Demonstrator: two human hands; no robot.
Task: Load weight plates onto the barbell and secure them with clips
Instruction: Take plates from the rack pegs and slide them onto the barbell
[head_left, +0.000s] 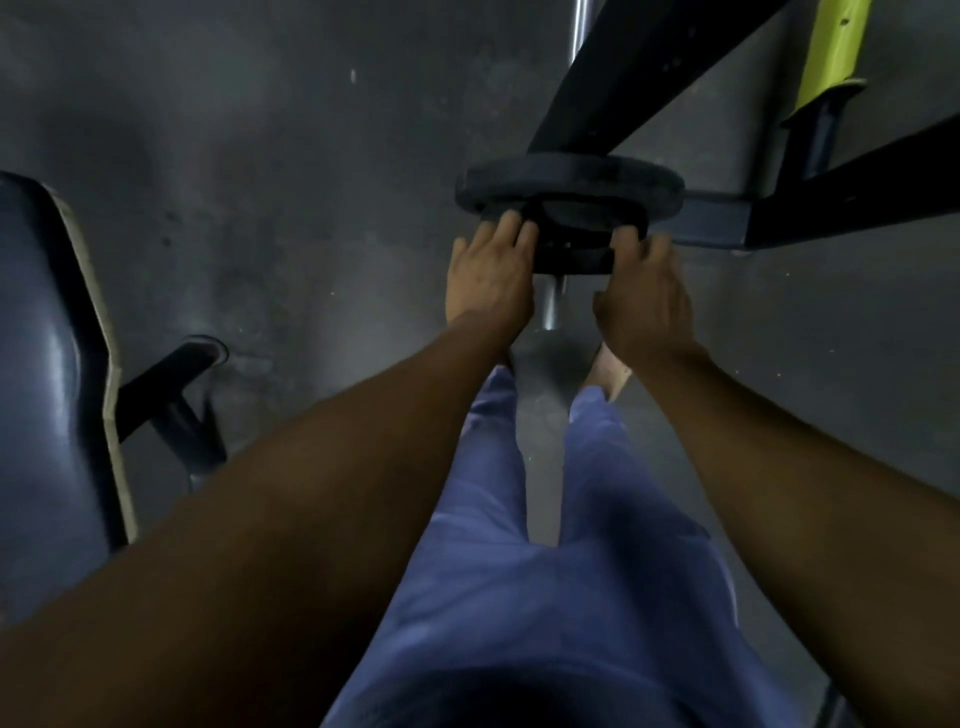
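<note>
Head view, looking down: two hands meet on one small dark plate (571, 257) threaded on the barbell sleeve (551, 304). Left hand (488, 273) curls its fingers (511, 228) over the plate's left rim; right hand (644, 296) wraps its fingers (626, 241) round the right rim, thumb tucked toward the sleeve. Three plates can be counted on the sleeve: the held one nearest, a middle one (576, 215) just behind it, and a larger plate (569, 182) farthest. One bar runs with its long axis away from the person, its shiny end pointing back toward the body and a second stretch of bar (582, 26) showing at top. Black rack beams (639, 73) cross over it, with one yellow-green upright (831, 52). One padded bench (47, 338) stands left on the grey floor (260, 156).
</note>
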